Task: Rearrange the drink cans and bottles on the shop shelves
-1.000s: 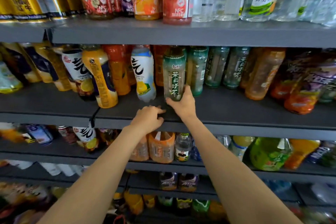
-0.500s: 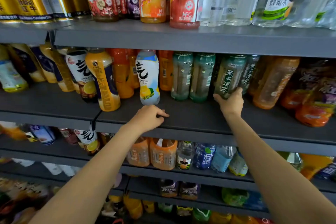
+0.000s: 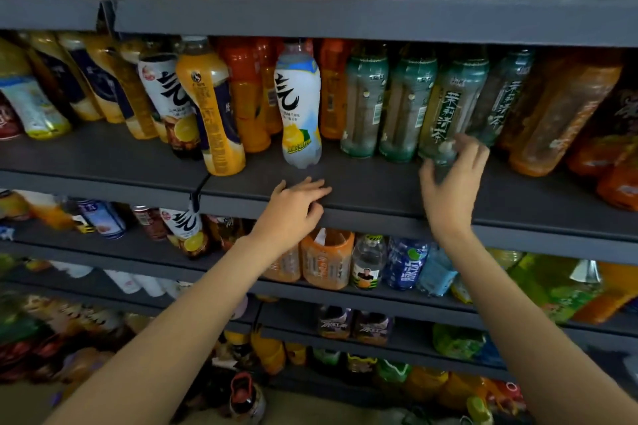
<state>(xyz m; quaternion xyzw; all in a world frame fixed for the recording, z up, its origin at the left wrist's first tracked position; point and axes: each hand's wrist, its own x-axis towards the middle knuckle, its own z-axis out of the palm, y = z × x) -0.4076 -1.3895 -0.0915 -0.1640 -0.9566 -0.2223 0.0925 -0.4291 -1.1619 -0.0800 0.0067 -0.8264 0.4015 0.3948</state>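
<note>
Inspector: Two hands are noted. The right hand point(image 3: 448, 179), fingers spread, is touching the base of a green tea bottle point(image 3: 452, 107); no grip is confirmed.

Clerk: And the left hand point(image 3: 297, 207)?

Inspector: Loosely curled, nothing held, rested on the shelf edge point(image 3: 379, 217). The bottle is tilted on the middle shelf; neighbouring bottles could be toppled if it is nudged.

Green tea bottle point(image 3: 452, 114) stands tilted on the dark shelf point(image 3: 379, 183), third in its row.

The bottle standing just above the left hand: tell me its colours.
White bottle with black brushstroke character, pale blue top, yellow lemon near base; head view.
</note>
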